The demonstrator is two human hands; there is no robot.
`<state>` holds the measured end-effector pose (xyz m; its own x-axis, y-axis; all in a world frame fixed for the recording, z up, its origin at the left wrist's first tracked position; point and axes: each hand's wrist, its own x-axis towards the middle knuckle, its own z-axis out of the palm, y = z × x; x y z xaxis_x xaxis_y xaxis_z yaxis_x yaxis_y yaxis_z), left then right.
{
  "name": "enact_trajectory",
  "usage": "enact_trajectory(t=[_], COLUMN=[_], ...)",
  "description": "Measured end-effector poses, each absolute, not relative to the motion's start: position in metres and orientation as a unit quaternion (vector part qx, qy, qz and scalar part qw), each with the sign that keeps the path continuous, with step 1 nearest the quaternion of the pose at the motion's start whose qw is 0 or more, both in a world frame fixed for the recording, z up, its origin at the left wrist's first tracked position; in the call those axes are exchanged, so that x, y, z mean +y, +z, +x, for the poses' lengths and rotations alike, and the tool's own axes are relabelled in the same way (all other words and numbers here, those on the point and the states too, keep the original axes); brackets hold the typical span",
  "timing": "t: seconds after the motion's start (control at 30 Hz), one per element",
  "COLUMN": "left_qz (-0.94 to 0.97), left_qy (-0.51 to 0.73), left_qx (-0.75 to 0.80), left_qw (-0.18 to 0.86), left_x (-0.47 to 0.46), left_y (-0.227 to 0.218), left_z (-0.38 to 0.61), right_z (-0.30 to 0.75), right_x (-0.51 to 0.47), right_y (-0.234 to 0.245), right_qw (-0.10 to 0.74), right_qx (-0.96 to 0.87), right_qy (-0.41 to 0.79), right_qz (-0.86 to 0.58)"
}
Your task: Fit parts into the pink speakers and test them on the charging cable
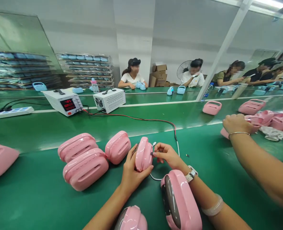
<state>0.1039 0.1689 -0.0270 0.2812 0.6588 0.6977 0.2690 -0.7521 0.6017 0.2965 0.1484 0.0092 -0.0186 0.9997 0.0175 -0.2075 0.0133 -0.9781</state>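
Observation:
My left hand (131, 169) is closed around a glossy pink plastic device (143, 156), tilted with its narrow side up. At that device's right side, my right hand (166, 155) pinches a small dark card (152, 154), whose edge meets the casing; how far it is inserted I cannot tell. A white cable (155, 178) runs behind the device, its plug near my right fingers. Close to my right forearm lies a larger-looking pink device (183, 201) with a dark front panel. Another pink device (133, 218) is cut off at the bottom edge.
Several pink devices (86, 167) stand left of my hands. A tiny black card (187, 155) lies to the right. A co-worker's arm (253, 153) reaches in from the right. Behind are a power supply (64, 102), red and black leads (141, 118), and people seated opposite.

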Motion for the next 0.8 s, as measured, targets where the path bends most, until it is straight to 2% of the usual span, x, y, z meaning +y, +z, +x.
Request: enact_trajectory(t=[0.4,0.8], left_qz=[0.771,0.776], left_qy=[0.519,0.512], left_qx=[0.3,0.3], left_qw=[0.216,0.214], left_x=[0.169,0.164], left_y=[-0.025,-0.021], left_z=[0.103,0.103], right_z=[0.297,0.293], right_x=[0.144,0.141], right_y=[-0.001,0.012], right_qw=[0.547,0.533], right_qx=[-0.421,-0.461], right_qy=[0.565,0.532], right_qz=[-0.452,-0.469])
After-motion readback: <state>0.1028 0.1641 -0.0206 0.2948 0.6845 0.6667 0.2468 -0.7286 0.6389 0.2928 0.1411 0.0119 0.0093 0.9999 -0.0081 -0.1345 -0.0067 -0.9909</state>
